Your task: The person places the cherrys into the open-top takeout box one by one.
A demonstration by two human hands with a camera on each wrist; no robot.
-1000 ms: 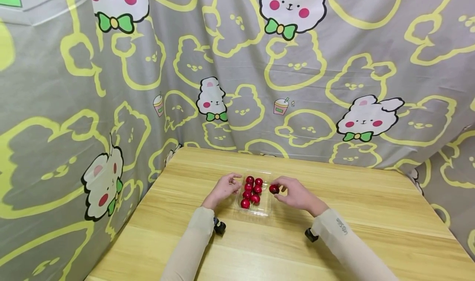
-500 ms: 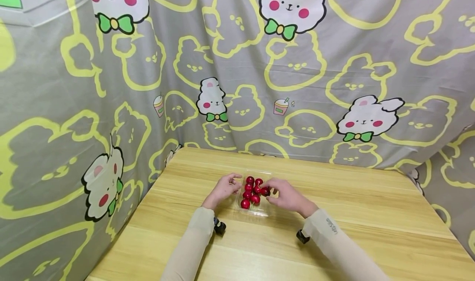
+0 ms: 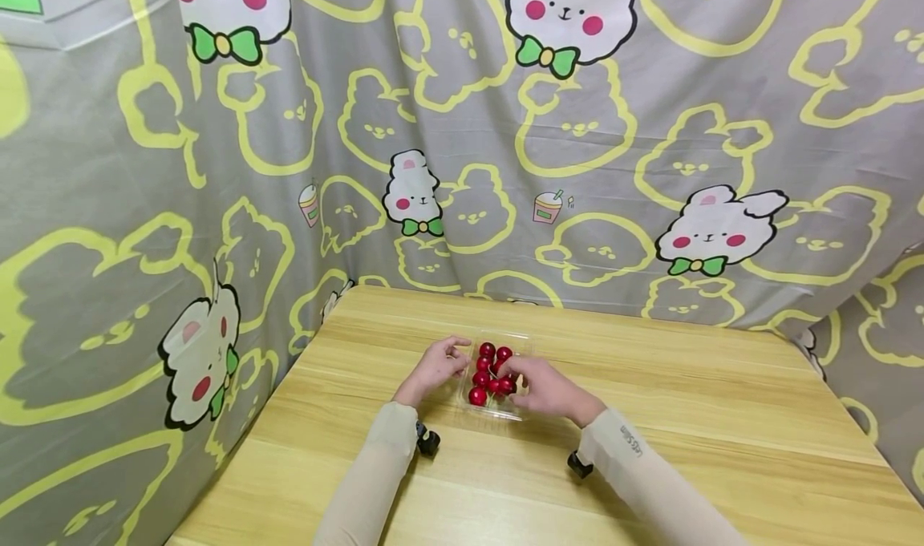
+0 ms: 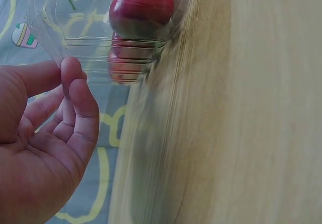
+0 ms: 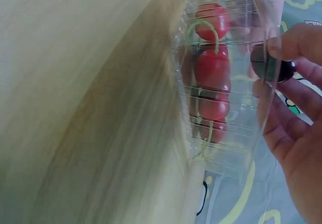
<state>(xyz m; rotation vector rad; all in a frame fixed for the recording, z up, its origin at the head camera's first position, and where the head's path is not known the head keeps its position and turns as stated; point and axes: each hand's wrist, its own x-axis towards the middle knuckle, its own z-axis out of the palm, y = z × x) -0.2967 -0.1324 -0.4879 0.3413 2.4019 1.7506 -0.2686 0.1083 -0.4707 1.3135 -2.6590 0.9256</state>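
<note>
A clear plastic box (image 3: 514,415) holding several red cherries (image 3: 477,396) rests on the table. My left hand (image 3: 436,367) is at its left side; in the left wrist view the thumb and fingers pinch the box's rim (image 4: 54,53). My right hand (image 3: 545,387) reaches over the right side of the box. Between its thumb and fingers it holds a dark red cherry (image 5: 287,72), seen partly through the clear wall. More cherries (image 5: 212,69), some with green stems, lie at the bottom of the box.
The wooden table (image 3: 650,450) spreads around the box on all sides. Behind and to the left hangs a grey patterned curtain (image 3: 462,153). Small black cameras (image 3: 427,440) sit on both wrists.
My right hand has moved left with the cherry, from beside the box to over the cherries inside, and slightly toward the near side. The left hand has stayed at the rim.
</note>
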